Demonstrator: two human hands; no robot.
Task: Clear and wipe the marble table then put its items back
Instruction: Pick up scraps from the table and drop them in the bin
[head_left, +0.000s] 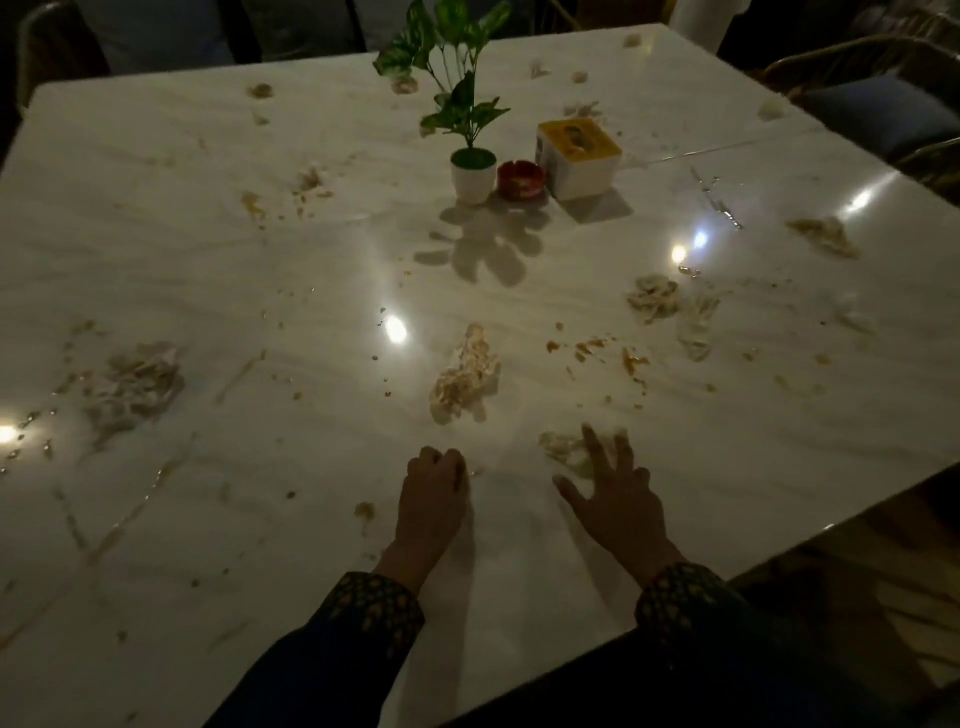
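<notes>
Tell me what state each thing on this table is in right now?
Marble table: dirty, stained, littered.
Potted plant: upright, mid-table.
Red ashtray: upright between plant and box.
Tissue box: upright.
Crumpled tissues: soiled, scattered.
Left hand: curled, empty.
Right hand: fingers spread over a tissue.

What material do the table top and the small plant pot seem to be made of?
Table top: likely polished marble, pale with faint veins and sharp lamp reflections. Plant pot: smooth white, perhaps ceramic or plastic; the dim light leaves it open.

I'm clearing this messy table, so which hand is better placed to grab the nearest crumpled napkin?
Right hand: its spread fingers already reach over the crumpled napkin. The left hand is curled, off to its side.
</notes>
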